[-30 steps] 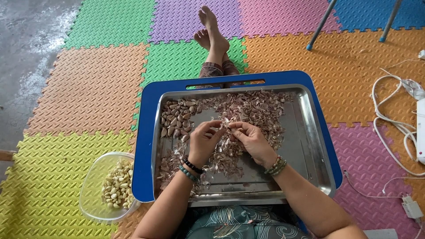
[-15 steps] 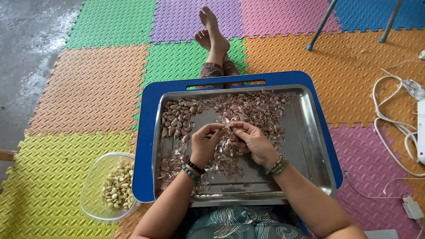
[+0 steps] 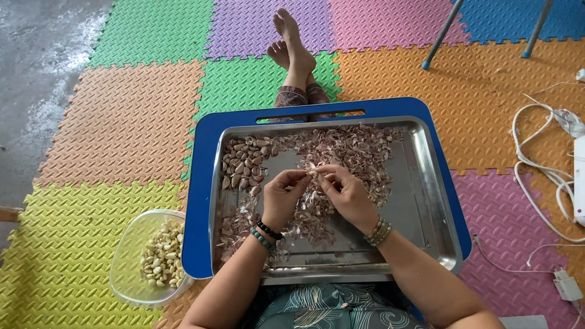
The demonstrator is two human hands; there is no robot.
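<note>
Over the middle of a steel tray (image 3: 426, 213), my left hand (image 3: 281, 198) and my right hand (image 3: 345, 194) meet fingertip to fingertip, both pinching one small garlic clove (image 3: 313, 173). Unpeeled cloves (image 3: 244, 159) are piled in the tray's far left corner. Purple-white papery skins (image 3: 359, 149) are strewn across the tray's far side and under my hands. The steel tray rests on a blue plastic tray (image 3: 198, 201) over my lap.
A clear bowl (image 3: 131, 244) of peeled cloves stands on the yellow foam mat at my left. My crossed bare feet (image 3: 292, 42) stretch ahead. White cables and a power strip (image 3: 563, 158) lie at the right. Blue chair legs (image 3: 442, 33) stand far right.
My hands stay joined over the tray; the fingers have shifted slightly on the clove. Nothing else has moved.
</note>
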